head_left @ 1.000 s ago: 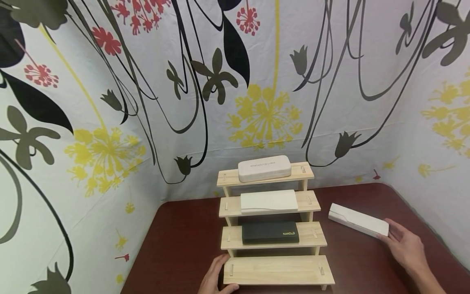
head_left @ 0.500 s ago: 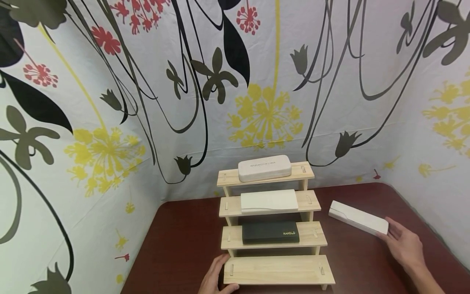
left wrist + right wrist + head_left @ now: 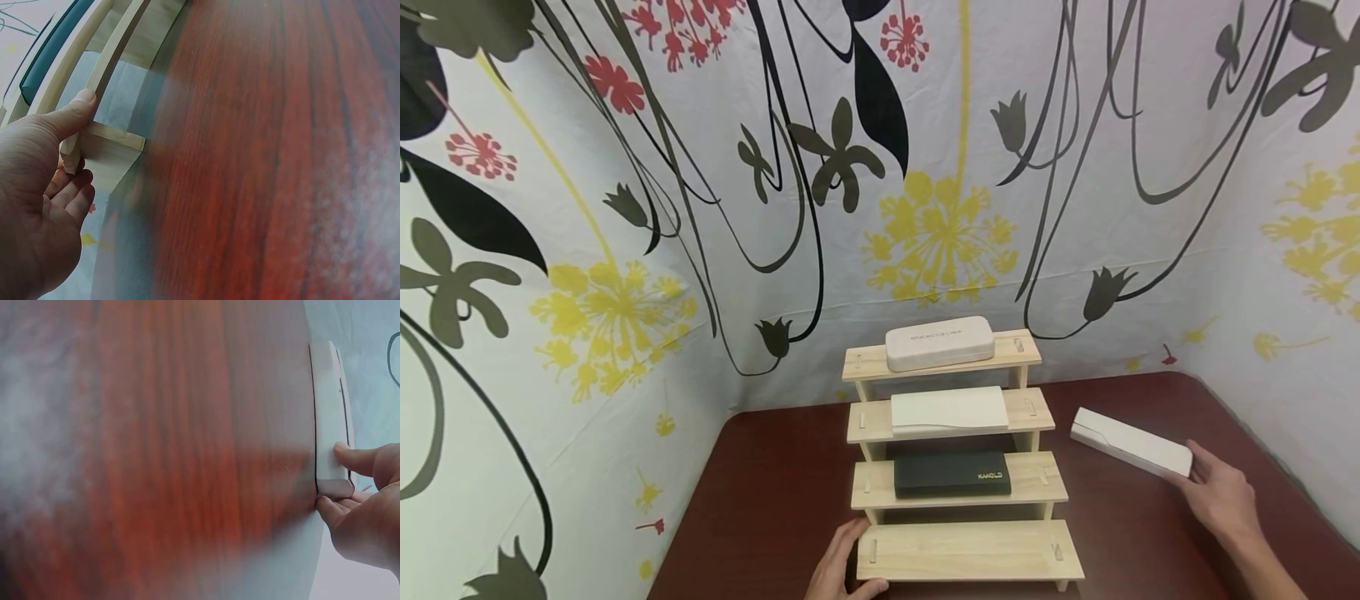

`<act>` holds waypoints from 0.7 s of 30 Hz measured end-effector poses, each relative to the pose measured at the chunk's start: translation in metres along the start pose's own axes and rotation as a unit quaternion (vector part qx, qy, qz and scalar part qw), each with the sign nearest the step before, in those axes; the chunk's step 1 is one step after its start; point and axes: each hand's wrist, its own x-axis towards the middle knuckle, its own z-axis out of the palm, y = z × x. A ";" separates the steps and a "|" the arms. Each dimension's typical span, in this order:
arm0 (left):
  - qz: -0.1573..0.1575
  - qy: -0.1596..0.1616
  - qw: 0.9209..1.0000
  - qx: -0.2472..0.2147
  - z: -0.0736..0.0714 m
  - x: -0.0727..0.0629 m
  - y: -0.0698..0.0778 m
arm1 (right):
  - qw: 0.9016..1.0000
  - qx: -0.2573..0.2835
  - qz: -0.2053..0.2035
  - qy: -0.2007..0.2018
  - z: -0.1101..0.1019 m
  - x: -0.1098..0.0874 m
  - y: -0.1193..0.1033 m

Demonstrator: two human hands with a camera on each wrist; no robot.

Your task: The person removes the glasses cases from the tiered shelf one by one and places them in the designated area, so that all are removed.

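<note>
1. The right hand [image 3: 1221, 496] lay near the right edge of the dark red-brown wooden table [image 3: 775, 500], its thumb and fingers pinching the near end of a long white rectangular case [image 3: 1130, 445].
2. In the right wrist view that grip showed plainly: one fingertip [image 3: 347, 455] pressed on the upper face of the case [image 3: 329, 419] and the thumb sat against its end.
3. The white case rested flat on the table, angled, well to the right of the pale wooden four-step display stand [image 3: 958, 550] and close to the table's right edge.
4. The left hand [image 3: 842, 571] was at the near left corner of the stand's lowest step, by the table's front edge.
5. The left wrist view showed the thumb [image 3: 72, 115] curled over the top of the wooden step [image 3: 100, 147] and the fingers folded under it, so the hand [image 3: 40, 206] gripped the step's end.
6. The lowest step carried nothing.
7. On the second step lay a flat black rectangular case with gold lettering [image 3: 952, 473].
8. On the third step lay a flat white rectangular case [image 3: 949, 411].
9. On the top step lay a rounded cream hard-shell case [image 3: 939, 343].
10. A white cloth printed with yellow, red and black flowers [image 3: 625, 250] hung behind and to both sides of the table.
</note>
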 end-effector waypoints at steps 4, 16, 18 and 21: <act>-0.003 -0.001 1.000 -0.001 0.000 0.000 0.000 | 1.000 -0.004 0.007 0.004 0.001 0.002 0.002; 0.003 -0.002 1.000 0.005 0.000 0.000 -0.001 | 1.000 -0.009 0.009 0.011 0.000 0.008 -0.001; 0.004 -0.001 1.000 0.008 0.000 0.000 0.000 | 1.000 -0.012 0.005 0.015 -0.001 0.008 -0.002; -0.001 -0.003 1.000 0.006 0.000 0.000 0.001 | 1.000 -0.018 0.003 0.022 -0.001 0.009 -0.005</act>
